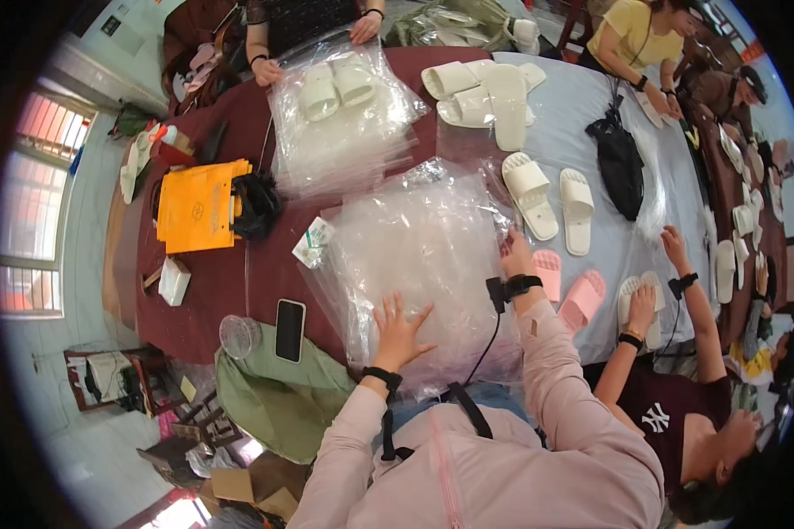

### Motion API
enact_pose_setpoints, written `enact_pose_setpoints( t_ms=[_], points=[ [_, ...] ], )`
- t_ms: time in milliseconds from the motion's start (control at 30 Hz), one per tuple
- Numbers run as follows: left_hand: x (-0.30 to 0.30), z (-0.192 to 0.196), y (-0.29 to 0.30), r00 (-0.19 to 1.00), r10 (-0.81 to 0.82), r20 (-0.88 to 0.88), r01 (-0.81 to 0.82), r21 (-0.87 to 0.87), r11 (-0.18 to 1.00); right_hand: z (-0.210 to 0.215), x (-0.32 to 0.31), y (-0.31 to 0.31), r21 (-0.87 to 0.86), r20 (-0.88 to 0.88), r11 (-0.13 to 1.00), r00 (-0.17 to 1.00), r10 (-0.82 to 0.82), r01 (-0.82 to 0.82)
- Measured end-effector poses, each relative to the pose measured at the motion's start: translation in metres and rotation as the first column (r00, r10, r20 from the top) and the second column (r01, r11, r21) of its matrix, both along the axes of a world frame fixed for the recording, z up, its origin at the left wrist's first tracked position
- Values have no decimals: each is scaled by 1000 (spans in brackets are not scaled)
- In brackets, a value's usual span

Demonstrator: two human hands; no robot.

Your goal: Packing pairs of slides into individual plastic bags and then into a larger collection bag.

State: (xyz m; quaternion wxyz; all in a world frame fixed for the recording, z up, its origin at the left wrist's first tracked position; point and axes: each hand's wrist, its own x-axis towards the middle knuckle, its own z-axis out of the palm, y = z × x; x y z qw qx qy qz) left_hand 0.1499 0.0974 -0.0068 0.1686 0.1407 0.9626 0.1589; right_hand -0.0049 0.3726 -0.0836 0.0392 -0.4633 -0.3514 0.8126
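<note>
At the far left of the table (pixel 212 300), which wears a dark maroon cloth, lie a flat orange paper bag (pixel 196 207), a clear round plastic lid (pixel 239 336) and a glossy black phone (pixel 290 330) resting partly on an olive-green fabric bag (pixel 278 397). Next comes the stack of clear plastic bags (pixel 423 256), thin, crinkled and shiny, lying in front of the person at the table's near edge. The left hand (pixel 400 331) lies flat on its lower part, palm down, fingers spread wide, its grip open and clasping nothing. The right hand (pixel 515 254), wrist strapped in black, reaches forward to the stack's right edge; its fingers rest on the plastic, but whether the grip pinches a sheet cannot be told. Just right of it lie pink foam slippers (pixel 567 286), partly hidden by that wrist. Beyond them white ribbed slippers (pixel 549 201) sit on a pale blue cloth (pixel 573 106), and a neighbour's hand (pixel 641 309) covers another white pair.
</note>
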Motion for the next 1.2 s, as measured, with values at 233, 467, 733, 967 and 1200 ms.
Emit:
enact_pose_setpoints(
  t_ms=[233,467,733,967,1200],
  points=[
    [-5,-5,10,1000,21,11,-20,-76,997,42,-19,7,-49,-186,975,962,202,-215],
    [-9,-7,14,1000,9,-4,-9,-102,995,129,-22,-5,355,-204,905,925,320,-234],
    [-13,-3,14,998,10,65,-1,-133,991,197,33,-62,26,-696,908,644,317,-419],
    [-12,-33,-1,997,36,-70,-29,98,995,154,131,-106,37,-289,892,850,440,-450],
    [-41,0,-46,664,118,738,-737,673,-64,127,205,-105,68,96,769,771,630,-636]
  ],
)
